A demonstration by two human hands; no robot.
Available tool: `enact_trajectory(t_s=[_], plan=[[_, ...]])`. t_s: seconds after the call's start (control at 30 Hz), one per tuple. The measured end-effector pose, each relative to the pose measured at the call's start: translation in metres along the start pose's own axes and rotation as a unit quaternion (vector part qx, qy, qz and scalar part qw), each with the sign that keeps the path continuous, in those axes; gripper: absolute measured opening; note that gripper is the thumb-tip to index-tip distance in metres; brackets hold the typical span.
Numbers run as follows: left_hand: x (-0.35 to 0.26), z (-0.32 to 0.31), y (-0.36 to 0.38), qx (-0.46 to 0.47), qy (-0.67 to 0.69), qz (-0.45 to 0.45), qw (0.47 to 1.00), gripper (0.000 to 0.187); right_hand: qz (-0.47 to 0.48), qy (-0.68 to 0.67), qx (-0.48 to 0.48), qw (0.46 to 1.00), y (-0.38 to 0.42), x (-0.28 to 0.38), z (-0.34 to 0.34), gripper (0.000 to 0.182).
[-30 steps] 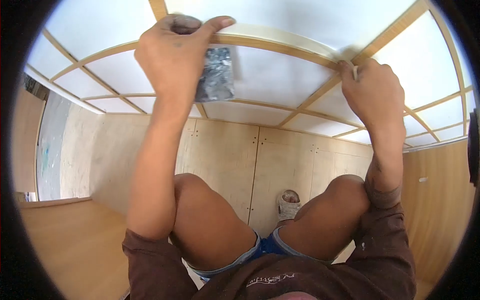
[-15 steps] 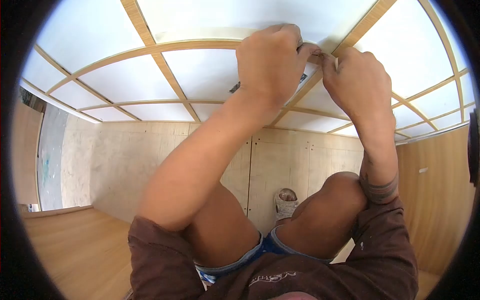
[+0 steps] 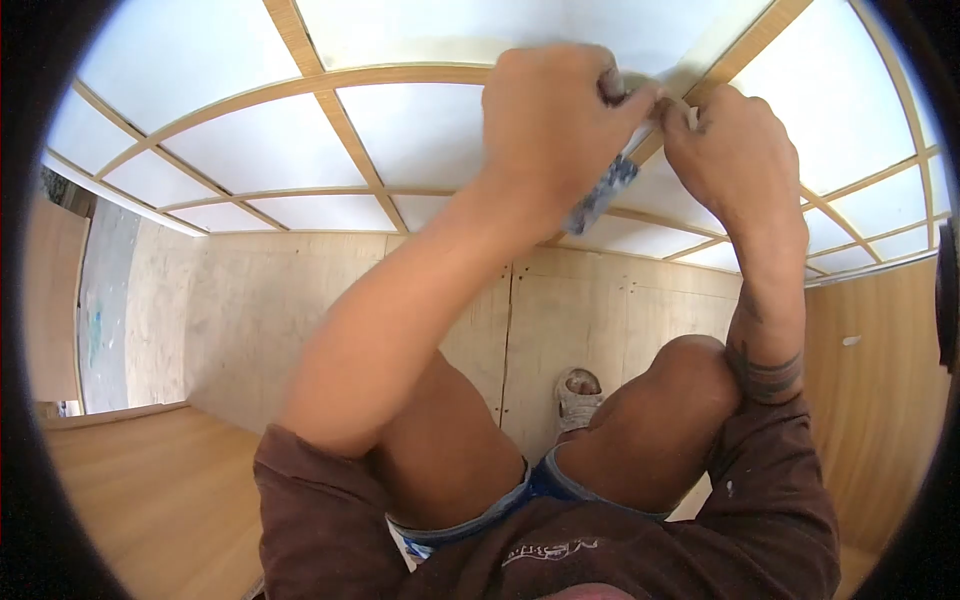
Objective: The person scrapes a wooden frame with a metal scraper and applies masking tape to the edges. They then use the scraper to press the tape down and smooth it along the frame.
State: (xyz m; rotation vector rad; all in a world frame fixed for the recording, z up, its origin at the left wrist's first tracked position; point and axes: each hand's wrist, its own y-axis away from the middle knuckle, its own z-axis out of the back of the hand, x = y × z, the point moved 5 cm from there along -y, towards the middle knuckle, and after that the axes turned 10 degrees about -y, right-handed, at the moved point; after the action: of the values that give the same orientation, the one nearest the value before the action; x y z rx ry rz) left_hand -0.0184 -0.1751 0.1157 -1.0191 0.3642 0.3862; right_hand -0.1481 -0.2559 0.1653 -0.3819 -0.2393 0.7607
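Observation:
My left hand (image 3: 550,115) is closed at the lattice panel, thumb and fingertips pinched near a joint of the wooden strips. A mottled blue-grey flat piece (image 3: 605,195) sticks out below this hand, blurred; its upper part is hidden by the palm. Just to the right, my right hand (image 3: 735,145) is also closed, its fingertips almost meeting the left ones. Between its thumb and finger shows a small pale strip (image 3: 691,119). The white panel (image 3: 410,130) with wooden strips (image 3: 420,74) stands in front of both hands.
Plywood flooring (image 3: 270,320) with screw holes lies below. A wooden board (image 3: 150,490) is at lower left and a wood-faced panel (image 3: 870,400) at right. My knees and a sandalled foot (image 3: 578,395) are under my arms.
Both hands have shifted slightly right. The blue-grey piece has turned and now shows more below my left hand. The view has moved a little.

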Motion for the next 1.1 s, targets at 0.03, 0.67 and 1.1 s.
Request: enact_trajectory(t_s=[0.03, 0.67, 1.1], plan=[[-0.001, 0.008, 0.001, 0.009, -0.003, -0.013, 1.000, 0.053, 0.000, 0.002, -0.002, 1.000, -0.001, -0.001, 0.000, 0.038], [0.123, 0.054, 0.121, 0.689, -0.091, 0.175, 0.698, 0.095, -0.023, -0.064, 0.017, 0.998, -0.001, -0.009, -0.004, 0.039], [0.132, 0.068, 0.117, 0.543, -0.045, 0.356, 0.759, 0.081, -0.032, -0.063, 0.011, 0.997, 0.000, -0.011, -0.006, 0.040]])
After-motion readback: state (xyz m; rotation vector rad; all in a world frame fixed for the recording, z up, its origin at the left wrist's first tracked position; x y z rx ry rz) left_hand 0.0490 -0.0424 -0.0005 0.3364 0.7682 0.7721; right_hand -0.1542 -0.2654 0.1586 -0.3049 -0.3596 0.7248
